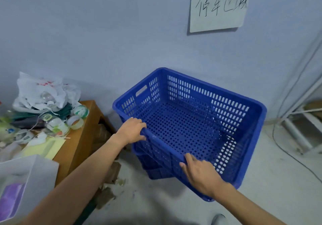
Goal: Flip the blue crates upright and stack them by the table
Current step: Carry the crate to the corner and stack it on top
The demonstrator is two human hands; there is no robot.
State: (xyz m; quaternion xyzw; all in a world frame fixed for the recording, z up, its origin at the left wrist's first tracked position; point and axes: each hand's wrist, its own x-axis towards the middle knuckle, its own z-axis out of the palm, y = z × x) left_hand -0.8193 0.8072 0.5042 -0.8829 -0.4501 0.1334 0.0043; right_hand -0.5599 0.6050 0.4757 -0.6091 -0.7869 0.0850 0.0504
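A blue perforated crate stands upright, open side up, on top of another blue crate whose wall shows beneath its near side. The stack is on the floor right of the wooden table. My left hand grips the top crate's near rim at its left corner. My right hand holds the same rim further right, fingers over the edge. The top crate sits slightly turned and tilted on the lower one.
The table carries plastic bags, tape rolls and papers. A white bag is at the near left. Cardboard scraps lie under the table. A white metal frame and cables stand at right. The wall with a paper sign is close behind.
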